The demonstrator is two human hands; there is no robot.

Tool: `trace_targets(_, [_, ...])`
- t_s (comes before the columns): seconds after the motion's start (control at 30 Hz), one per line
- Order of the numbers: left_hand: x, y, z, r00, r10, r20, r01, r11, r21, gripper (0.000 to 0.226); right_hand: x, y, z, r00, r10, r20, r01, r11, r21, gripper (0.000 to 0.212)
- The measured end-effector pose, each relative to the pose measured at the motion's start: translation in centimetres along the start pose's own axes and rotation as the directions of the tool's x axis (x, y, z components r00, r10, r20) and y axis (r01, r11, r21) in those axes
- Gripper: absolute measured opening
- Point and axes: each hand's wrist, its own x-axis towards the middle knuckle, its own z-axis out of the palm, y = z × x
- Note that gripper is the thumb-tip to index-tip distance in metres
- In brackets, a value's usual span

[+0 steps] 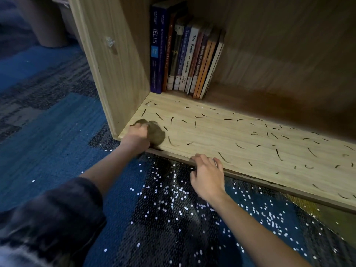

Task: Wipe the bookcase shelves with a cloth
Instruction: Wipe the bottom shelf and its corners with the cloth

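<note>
The bottom shelf (221,130) of a light wooden bookcase lies low in front of me, strewn with many thin dark curved scraps. My left hand (137,135) grips a bunched brown cloth (157,132) at the shelf's front left corner, against the side panel. My right hand (207,174) holds the shelf's front edge, fingers curled over the lip and thumb below it.
A row of upright books (185,54) stands at the back left of the shelf. The bookcase side panel (113,60) rises on the left. Blue carpet (57,132) below is sprinkled with small white dots. A bin (48,22) stands far left.
</note>
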Motion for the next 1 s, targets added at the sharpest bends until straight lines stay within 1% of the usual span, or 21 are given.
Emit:
trace_targets(0.03, [-0.2,0.4,0.0,0.999,0.029,0.029,-0.029,1.0,0.009,0.056,0.0,0.1,0.0,1.0,-0.003,-0.004,0.003,1.0,0.001,0.045])
trace_targets(0.1, [-2.1,1.3,0.3,0.991,0.091,0.094,-0.087,0.995,-0.054,0.049,-0.2,0.6,0.4,0.999,-0.024,-0.023,0.024,1.0,0.005,0.047])
trace_targets(0.17, [-5.1,2.1,0.9,0.973,0.159,0.169,-0.133,0.979,-0.157,0.049,-0.5,0.9,1.0,0.999,-0.024,-0.041,0.025,1.0,0.014,0.05])
trace_targets(0.2, [-6.7,2.5,1.0,0.967,0.194,0.166,-0.159,0.966,-0.205,0.052,-0.6,1.0,1.4,0.998,-0.018,-0.061,0.02,0.999,0.027,0.051])
trace_targets(0.23, [-7.8,2.8,0.9,0.968,0.208,0.139,-0.171,0.956,-0.237,0.057,-0.6,1.1,1.7,0.996,-0.012,-0.089,0.016,0.999,0.044,0.053])
trace_targets(0.3, [-7.7,3.0,0.4,0.982,0.189,0.018,-0.179,0.953,-0.243,0.061,-0.5,1.1,2.1,0.991,-0.012,-0.133,0.02,0.998,0.053,0.056])
trace_targets(0.37, [-5.9,2.4,0.1,0.99,0.134,-0.055,-0.141,0.977,-0.158,0.058,-0.4,1.0,2.1,0.991,-0.007,-0.131,0.015,0.998,0.059,0.054])
trace_targets(0.4, [-5.2,1.8,0.0,0.994,0.1,-0.05,-0.104,0.99,-0.098,0.055,-0.5,1.0,2.0,0.993,-0.002,-0.121,0.01,0.998,0.068,0.052])
trace_targets(0.43, [-4.7,1.3,-0.1,0.997,0.082,-0.009,-0.083,0.996,-0.043,0.053,-0.6,1.0,1.9,0.994,-0.003,-0.114,0.012,0.997,0.075,0.051])
trace_targets(0.47, [-4.6,0.7,0.0,0.994,0.095,0.052,-0.094,0.995,-0.021,0.051,-0.6,1.0,1.8,0.994,-0.016,-0.11,0.024,0.997,0.077,0.051])
trace_targets(0.5, [-4.9,0.4,0.0,0.983,0.125,0.131,-0.122,0.992,-0.033,0.05,-0.6,1.1,1.6,0.994,-0.033,-0.101,0.041,0.996,0.077,0.051])
trace_targets(0.57, [-6.3,0.4,0.2,0.931,0.236,0.278,-0.211,0.97,-0.119,0.052,-0.4,1.5,1.4,0.996,-0.05,-0.07,0.057,0.993,0.103,0.049])
trace_targets(0.6, [-6.9,0.8,0.5,0.906,0.293,0.306,-0.255,0.954,-0.159,0.054,-0.2,1.8,1.4,0.997,-0.041,-0.07,0.051,0.988,0.143,0.048])
trace_targets(0.63, [-7.2,1.3,0.8,0.899,0.337,0.281,-0.288,0.936,-0.203,0.056,0.0,1.9,1.1,0.997,-0.017,-0.075,0.033,0.975,0.219,0.046])
trace_targets(0.7, [-6.8,2.6,1.1,0.919,0.362,0.156,-0.311,0.909,-0.276,0.059,0.2,2.3,0.5,0.99,0.093,-0.106,-0.04,0.905,0.423,0.044])
trace_targets(0.77, [-5.3,3.8,1.5,0.931,0.364,0.01,-0.352,0.907,-0.23,0.062,0.3,2.9,-0.6,0.966,0.198,-0.167,-0.077,0.836,0.543,0.043])
trace_targets(0.83, [-3.8,5.4,1.6,0.921,0.38,-0.088,-0.389,0.911,-0.135,0.064,0.6,3.6,-2.0,0.945,0.25,-0.213,-0.085,0.811,0.579,0.04])
trace_targets(0.9, [-2.5,7.1,1.7,0.923,0.376,-0.082,-0.383,0.919,-0.094,0.069,1.4,4.2,-3.3,0.933,0.286,-0.219,-0.108,0.803,0.586,0.039])
trace_targets(0.93, [-2.0,7.7,2.0,0.926,0.376,-0.042,-0.378,0.922,-0.084,0.071,1.8,4.5,-3.7,0.929,0.308,-0.207,-0.136,0.802,0.581,0.038])
trace_targets(1.0, [-1.1,7.3,2.6,0.932,0.354,0.082,-0.349,0.935,-0.07,0.078,2.7,5.0,-4.0,0.931,0.335,-0.147,-0.196,0.797,0.571,0.035])
